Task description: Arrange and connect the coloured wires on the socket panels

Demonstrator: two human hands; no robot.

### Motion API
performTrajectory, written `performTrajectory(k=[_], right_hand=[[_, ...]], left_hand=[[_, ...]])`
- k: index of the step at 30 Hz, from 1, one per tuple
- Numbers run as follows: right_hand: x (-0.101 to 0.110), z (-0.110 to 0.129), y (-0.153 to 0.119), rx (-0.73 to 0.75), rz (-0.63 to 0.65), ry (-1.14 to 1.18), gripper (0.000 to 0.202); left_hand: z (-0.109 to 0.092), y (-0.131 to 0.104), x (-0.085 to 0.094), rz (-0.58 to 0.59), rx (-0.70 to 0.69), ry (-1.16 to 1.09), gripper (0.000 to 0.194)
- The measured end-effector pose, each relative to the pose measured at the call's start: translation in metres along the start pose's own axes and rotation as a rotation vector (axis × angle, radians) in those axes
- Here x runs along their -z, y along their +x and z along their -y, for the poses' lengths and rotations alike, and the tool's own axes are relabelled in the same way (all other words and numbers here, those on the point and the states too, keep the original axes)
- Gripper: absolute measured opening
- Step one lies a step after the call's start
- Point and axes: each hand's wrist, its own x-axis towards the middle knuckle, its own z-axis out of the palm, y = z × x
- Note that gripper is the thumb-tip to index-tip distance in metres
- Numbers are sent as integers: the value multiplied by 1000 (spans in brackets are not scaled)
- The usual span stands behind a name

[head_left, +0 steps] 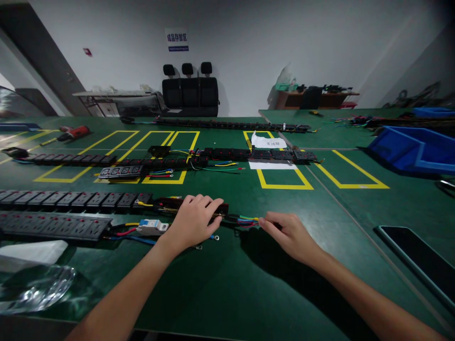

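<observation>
My left hand (195,221) is closed over the end of a black socket strip (95,201), near a dark red-brown part (223,207). Colored wires (245,219) run rightward from that end. Their tips are pinched between the thumb and fingers of my right hand (286,233). A second socket strip (53,226) lies nearer to me, its yellow, red and blue leads reaching a white and blue circuit breaker (152,227) left of my left hand. Ring terminals (216,237) on blue wires show just below my left hand. What lies under my left palm is hidden.
More socket strips (227,154) with loose wires lie farther back on the green table (220,303). A phone (419,255) and a blue bin (412,149) stand at the right. Clear plastic (35,289) lies front left; a red power tool (74,133) is behind.
</observation>
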Motion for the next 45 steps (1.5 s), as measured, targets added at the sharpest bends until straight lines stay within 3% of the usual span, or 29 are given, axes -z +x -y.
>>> performTrajectory(k=[10, 21, 31, 45], right_hand=[[1, -2, 2, -23, -91, 7, 46], [5, 6, 0, 64, -100, 36, 27], [5, 2, -3, 165, -37, -120, 33], [3, -6, 1, 27, -67, -262, 38]], left_hand=[[0, 0, 1, -1, -1, -2, 40], [0, 0, 2, 0, -2, 1, 39], [2, 1, 0, -14, -8, -16, 38], [2, 2, 2, -3, -8, -4, 40]])
